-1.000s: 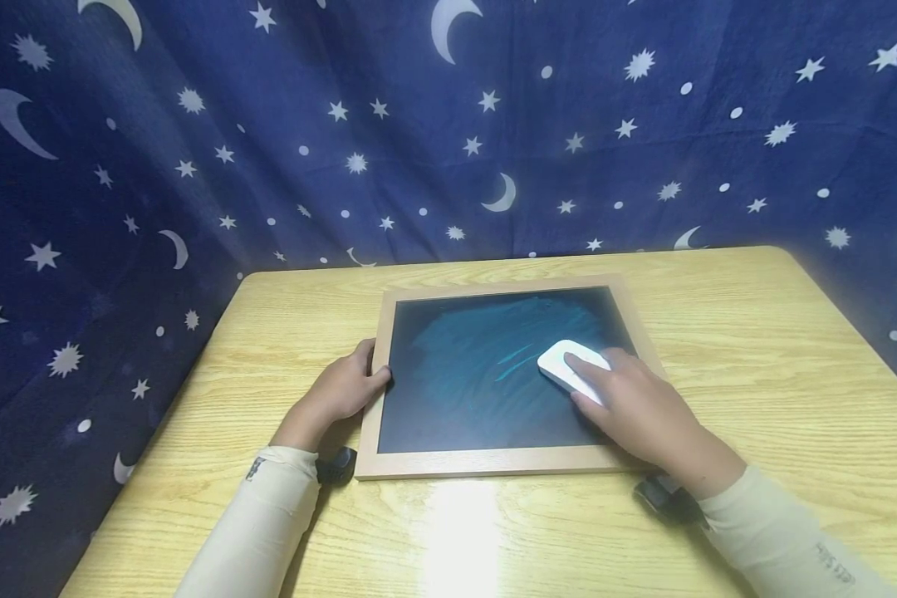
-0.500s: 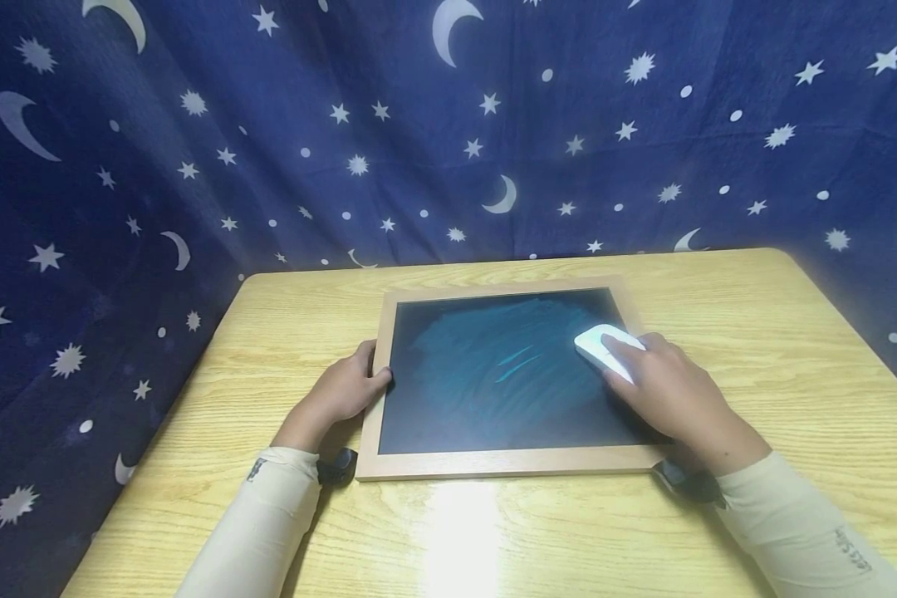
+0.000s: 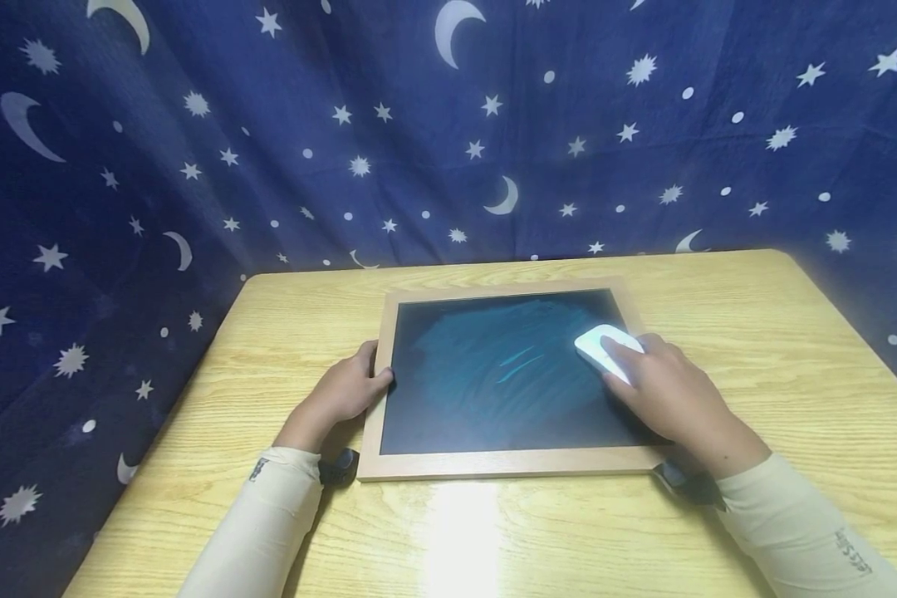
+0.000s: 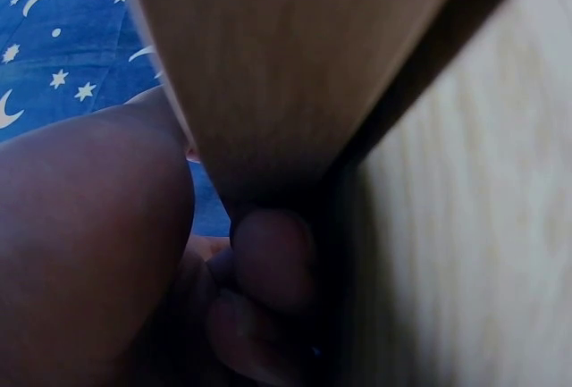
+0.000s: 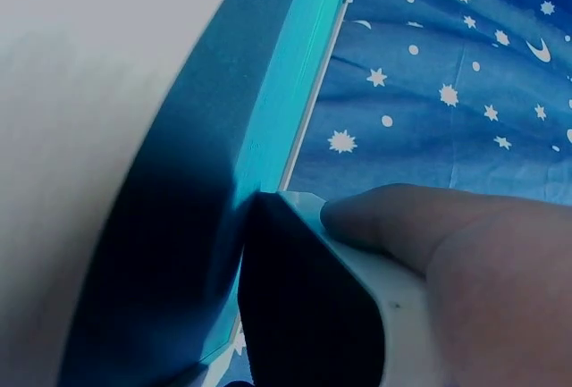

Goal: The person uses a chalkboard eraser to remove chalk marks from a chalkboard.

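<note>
A small chalkboard (image 3: 456,415) in a pale wooden frame lies on the table, smeared with blue-green chalk dust. Two brighter chalk strokes (image 3: 519,364) show near its middle. At the left side of the frame my left hand (image 3: 338,392) grips the edge, thumb on top; in the left wrist view, curled fingertips (image 4: 273,257) meet the frame's side (image 4: 286,74). My right hand (image 3: 680,394) holds a white board eraser (image 3: 594,342) over the right part of the board. The right wrist view shows the eraser's dark underside (image 5: 304,307) at the board surface.
The light wood table (image 3: 299,324) extends around the board on all sides. Behind and to the left hangs a dark blue curtain (image 3: 419,166) with moons and stars. Glare (image 3: 463,531) brightens the table near the front.
My right hand and the eraser moved right, toward the board's right edge, then stayed there over the last half second. The left hand keeps its grip and the board has not shifted.
</note>
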The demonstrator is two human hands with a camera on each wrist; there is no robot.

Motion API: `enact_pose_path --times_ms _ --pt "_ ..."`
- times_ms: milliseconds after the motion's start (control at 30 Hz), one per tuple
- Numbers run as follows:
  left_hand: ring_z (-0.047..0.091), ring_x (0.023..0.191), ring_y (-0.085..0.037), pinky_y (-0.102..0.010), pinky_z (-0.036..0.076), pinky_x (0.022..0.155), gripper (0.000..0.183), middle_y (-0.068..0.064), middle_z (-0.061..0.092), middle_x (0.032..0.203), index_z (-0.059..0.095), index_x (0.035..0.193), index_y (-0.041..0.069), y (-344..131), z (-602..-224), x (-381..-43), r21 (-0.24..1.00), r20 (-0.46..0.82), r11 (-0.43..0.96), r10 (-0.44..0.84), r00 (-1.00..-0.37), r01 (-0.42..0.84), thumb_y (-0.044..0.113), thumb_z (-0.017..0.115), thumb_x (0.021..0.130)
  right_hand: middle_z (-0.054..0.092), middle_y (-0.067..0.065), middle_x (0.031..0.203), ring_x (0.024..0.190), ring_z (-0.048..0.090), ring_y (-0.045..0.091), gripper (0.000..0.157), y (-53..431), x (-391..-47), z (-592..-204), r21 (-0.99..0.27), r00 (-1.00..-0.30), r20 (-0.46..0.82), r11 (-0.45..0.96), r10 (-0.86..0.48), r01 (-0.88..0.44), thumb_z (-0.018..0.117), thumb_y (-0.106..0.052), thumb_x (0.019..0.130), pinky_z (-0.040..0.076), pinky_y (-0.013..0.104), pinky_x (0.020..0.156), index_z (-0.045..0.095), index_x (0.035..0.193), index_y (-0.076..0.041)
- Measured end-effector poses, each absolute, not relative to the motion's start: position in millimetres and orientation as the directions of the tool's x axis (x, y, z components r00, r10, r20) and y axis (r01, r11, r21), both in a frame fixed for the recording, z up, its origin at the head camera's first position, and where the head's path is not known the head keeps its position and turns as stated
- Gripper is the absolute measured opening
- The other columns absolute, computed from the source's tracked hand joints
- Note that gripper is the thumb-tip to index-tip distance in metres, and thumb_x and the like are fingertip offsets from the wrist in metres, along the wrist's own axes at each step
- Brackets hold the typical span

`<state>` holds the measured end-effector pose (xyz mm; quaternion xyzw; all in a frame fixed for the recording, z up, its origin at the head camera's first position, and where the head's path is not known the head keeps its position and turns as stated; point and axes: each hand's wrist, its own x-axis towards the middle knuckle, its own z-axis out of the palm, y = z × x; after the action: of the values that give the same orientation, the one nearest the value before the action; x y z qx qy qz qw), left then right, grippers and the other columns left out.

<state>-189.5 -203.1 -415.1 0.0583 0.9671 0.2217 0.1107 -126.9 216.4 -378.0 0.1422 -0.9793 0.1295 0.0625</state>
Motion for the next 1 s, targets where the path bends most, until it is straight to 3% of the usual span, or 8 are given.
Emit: enact_pose_path --times_ms 233,533,1000 --pt "0.069 0.095 -0.029 -0.048 0.051 0.092 0.068 -0.021 0.069 0.120 0.028 0.156 0.007 -204 -416 -188 0.447 -0.194 0.893 0.157 -0.968 0.056 0.038 0.047 0.098 0.060 0.033 0.118 0.104 0.062 0.048 0.054 203 -129 -379 -0.231 -0.929 0.172 0.903 -0.328 -0.362 0.064 -0.024 0.093 0.051 0.063 0.083 0.054 0.143 -0.008" --pt "0.070 0.092 -0.027 -0.048 0.052 0.091 0.068 -0.020 0.070 0.118 0.028 0.156 0.006 -203 -417 -189 0.451 -0.190 0.890 0.164 -0.968 0.063 0.038 0.047 0.098 0.063 0.020 0.099 0.085 0.061 0.033 0.050 182 -128 -372 -0.163 -0.844 0.233 0.836 -0.483 -0.523 0.072 -0.022 0.087 0.052 0.052 0.075 0.063 0.135 -0.012" --pt "0.069 0.096 -0.028 -0.048 0.051 0.093 0.068 -0.019 0.069 0.121 0.029 0.156 0.008 -203 -413 -188 0.453 -0.179 0.890 0.149 -0.972 0.053 0.038 0.047 0.097 0.063 0.013 0.116 0.095 0.064 0.025 0.048 147 -98 -376 -0.133 -0.731 0.226 0.723 -0.644 -0.678 0.073 -0.032 0.088 0.056 0.043 0.073 0.065 0.134 -0.023"
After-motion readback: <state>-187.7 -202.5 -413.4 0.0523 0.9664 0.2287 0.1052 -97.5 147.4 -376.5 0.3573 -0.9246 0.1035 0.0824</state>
